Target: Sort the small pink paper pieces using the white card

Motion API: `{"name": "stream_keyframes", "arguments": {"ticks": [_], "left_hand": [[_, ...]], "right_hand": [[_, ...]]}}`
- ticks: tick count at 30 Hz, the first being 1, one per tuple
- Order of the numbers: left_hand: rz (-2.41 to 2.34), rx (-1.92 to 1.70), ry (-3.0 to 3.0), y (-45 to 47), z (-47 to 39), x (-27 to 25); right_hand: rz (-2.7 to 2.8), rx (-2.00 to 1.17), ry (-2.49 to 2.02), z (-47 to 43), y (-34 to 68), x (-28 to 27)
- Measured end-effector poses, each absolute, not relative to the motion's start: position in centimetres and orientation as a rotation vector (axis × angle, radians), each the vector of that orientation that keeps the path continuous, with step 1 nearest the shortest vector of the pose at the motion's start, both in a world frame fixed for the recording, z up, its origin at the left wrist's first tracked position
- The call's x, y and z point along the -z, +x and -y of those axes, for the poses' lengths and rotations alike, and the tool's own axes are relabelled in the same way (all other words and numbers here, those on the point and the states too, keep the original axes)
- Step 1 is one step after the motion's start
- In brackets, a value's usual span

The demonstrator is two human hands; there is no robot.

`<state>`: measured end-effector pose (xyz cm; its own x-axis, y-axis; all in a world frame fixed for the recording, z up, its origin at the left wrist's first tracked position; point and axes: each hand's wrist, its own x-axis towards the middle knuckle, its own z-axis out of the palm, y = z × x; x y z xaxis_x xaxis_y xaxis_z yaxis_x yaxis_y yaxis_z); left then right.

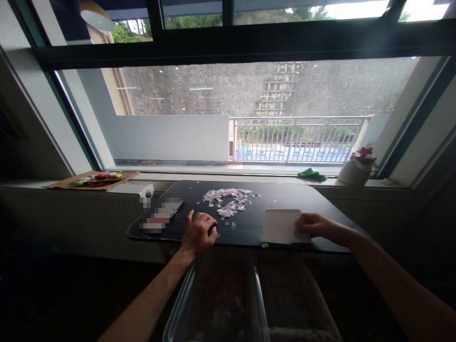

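My right hand (311,225) grips the right edge of a flat white card with rounded corners (280,226), near the front edge of the black table (245,237). The hand is slightly blurred. To the left, my left hand (200,232) rests low over the table's front edge, fingers curled in and one finger raised. Whatever its thumb and fingertips may hold is hidden. Beyond it lies a loose heap of small white and pinkish paper scraps (230,194), with a few scattered around it. One scrap (264,245) sits at the table edge below the card.
A clear plastic bin (261,304) stands below the table front, scraps inside. A blurred-out phone-like object (163,216) lies at the table's left. On the sill are a brown board with colourful pieces (96,178), a green cloth (311,175) and a white pot (354,173).
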<state>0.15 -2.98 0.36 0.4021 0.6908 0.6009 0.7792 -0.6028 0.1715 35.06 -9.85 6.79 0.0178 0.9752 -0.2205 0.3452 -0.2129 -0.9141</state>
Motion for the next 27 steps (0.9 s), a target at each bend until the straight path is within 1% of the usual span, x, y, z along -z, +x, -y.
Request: {"name": "stream_keyframes", "arguments": {"ticks": [11, 27], "left_hand": [[1.324, 0.979, -2.518, 0.2, 3.0, -0.4], [1.328, 0.997, -2.515, 0.2, 3.0, -0.4]], "right_hand": [[1.443, -1.259, -1.623, 10.3, 35.7, -6.9], [1.426, -1.208, -1.599, 9.8, 35.6, -6.8]]}}
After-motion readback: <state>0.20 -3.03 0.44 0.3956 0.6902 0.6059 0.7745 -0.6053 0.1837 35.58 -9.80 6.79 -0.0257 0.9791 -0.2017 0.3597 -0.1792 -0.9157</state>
